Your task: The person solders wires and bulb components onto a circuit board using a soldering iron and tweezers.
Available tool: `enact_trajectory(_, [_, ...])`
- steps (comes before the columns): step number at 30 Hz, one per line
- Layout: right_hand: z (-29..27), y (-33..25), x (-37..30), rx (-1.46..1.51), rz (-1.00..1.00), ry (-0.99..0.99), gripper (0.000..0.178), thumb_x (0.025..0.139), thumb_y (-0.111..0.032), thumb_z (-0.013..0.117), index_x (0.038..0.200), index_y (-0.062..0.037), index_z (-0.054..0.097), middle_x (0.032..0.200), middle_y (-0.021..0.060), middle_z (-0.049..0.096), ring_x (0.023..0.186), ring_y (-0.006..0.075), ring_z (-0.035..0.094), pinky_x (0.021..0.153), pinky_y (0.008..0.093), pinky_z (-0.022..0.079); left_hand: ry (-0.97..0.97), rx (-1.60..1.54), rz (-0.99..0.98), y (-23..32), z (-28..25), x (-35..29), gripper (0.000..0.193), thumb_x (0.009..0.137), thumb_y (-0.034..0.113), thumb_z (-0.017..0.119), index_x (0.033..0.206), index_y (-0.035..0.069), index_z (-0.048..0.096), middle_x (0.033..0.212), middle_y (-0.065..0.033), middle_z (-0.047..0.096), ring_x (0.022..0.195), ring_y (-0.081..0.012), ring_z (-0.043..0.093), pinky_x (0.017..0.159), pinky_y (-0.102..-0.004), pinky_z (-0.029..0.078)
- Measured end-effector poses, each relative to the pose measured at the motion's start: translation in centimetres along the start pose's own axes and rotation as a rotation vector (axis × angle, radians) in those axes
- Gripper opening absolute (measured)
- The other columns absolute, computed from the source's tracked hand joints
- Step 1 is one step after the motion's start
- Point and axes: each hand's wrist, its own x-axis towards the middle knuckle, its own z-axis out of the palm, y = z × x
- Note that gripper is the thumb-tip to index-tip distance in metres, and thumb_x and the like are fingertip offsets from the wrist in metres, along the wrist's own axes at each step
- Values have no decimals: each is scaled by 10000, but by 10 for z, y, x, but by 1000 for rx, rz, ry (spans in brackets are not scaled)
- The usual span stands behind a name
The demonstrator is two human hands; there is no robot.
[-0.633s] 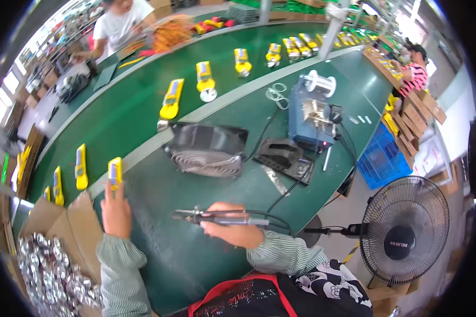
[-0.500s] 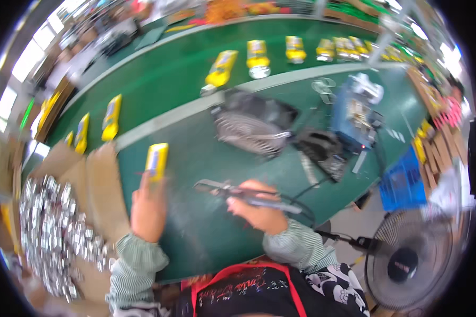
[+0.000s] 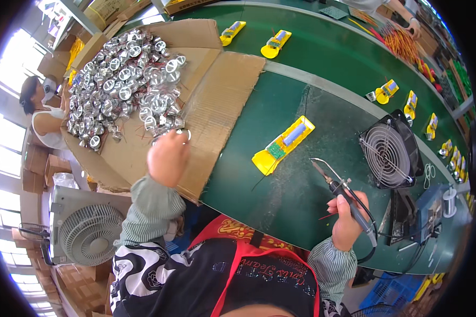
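My left hand [image 3: 168, 158] is over the near side of an open cardboard box, slightly blurred, with its fingers drawn together at a silver lamp cup [image 3: 185, 134]. A heap of similar shiny cups [image 3: 116, 79] with thin red wires fills the far part of the box. My right hand [image 3: 349, 216] grips a soldering iron [image 3: 349, 201] that has a thin curved metal tube beside its tip. The tip points up and left, above the table and apart from any part. Between the hands lies a yellow torch housing [image 3: 260, 160] with its inside up, showing a blue battery [image 3: 294, 134] and a green circuit board [image 3: 275, 150].
A black fan with a round grille [image 3: 387, 153] stands right of the iron, near a blue soldering station [image 3: 431, 203]. Along the green belt [image 3: 328, 58] beyond lie several yellow housings. A big floor fan [image 3: 92, 232] stands at left; another person's hand [image 3: 413, 27] shows far right.
The view has swung left, bringing the box forward. My left hand has left the yellow housing, now lying on the table, and moved to the cups. My right hand still holds the iron.
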Motion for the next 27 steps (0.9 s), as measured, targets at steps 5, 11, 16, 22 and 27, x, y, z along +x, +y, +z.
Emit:
enact_trajectory(5, [5,-2,-4,-7,1,-32,158,788,-7,589,915,51,515,688,133,618,563,152,596,532,238,497,-51,106,169,-50,13,4,121,692,102,623,811,121,610,805,-54,508,805,-233,570,629,-352,489])
enact_trajectory(11, [5,-1,-4,-10,14,-28,169,789,-5,590,929,51,512,687,131,619,556,146,589,533,239,494,-262,223,373,-54,24,22,171,678,60,618,843,103,609,886,-59,511,838,-224,571,655,-348,499])
enact_trajectory(16, [4,-2,-4,-15,44,-55,165,790,-4,591,924,47,509,689,128,621,562,140,587,536,236,487,-297,245,444,-60,28,36,163,681,38,603,839,75,594,895,-59,513,869,-219,567,670,-344,506])
enact_trajectory(22, [2,-2,-3,-7,60,-61,159,792,4,592,922,47,512,697,127,627,567,135,587,543,235,487,-310,264,447,-49,28,45,117,690,35,595,797,80,593,845,-63,519,897,-224,556,708,-336,497])
enact_trajectory(27, [2,-5,-2,9,53,-99,158,794,22,590,933,53,521,707,135,631,583,137,595,544,235,490,-71,-352,244,-46,26,53,59,783,72,588,809,24,568,817,-99,564,829,-265,548,718,-362,450])
